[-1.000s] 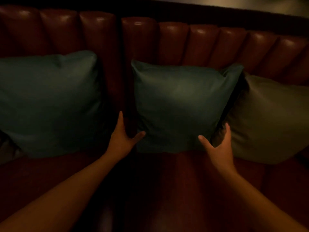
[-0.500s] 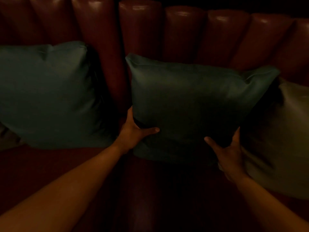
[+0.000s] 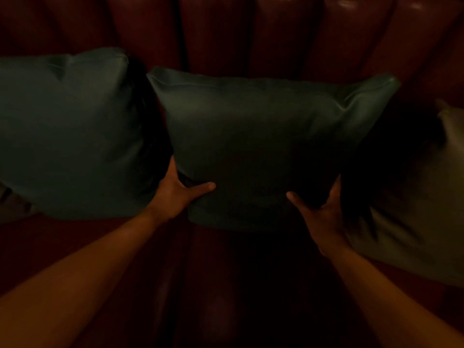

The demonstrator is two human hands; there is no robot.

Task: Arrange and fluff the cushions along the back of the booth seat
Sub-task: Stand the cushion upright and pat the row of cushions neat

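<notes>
The middle teal cushion (image 3: 261, 136) stands in front of the booth's ribbed backrest, lifted slightly off the seat. My left hand (image 3: 175, 192) grips its lower left edge, thumb across the front and fingers behind. My right hand (image 3: 321, 209) grips its lower right edge the same way. A second teal cushion (image 3: 67, 131) leans on the backrest to the left, almost touching the middle one. An olive-green cushion (image 3: 426, 197) sits at the right, partly cut off by the frame edge.
The dark red padded backrest (image 3: 288, 38) runs across the top with vertical channels. The dark red seat (image 3: 213, 285) lies below the cushions, in deep shadow. The light is very dim.
Both hands went from open beside the middle cushion to gripping its lower edges. The cushion has been pulled up and toward me, leftward, nearly meeting the left cushion.
</notes>
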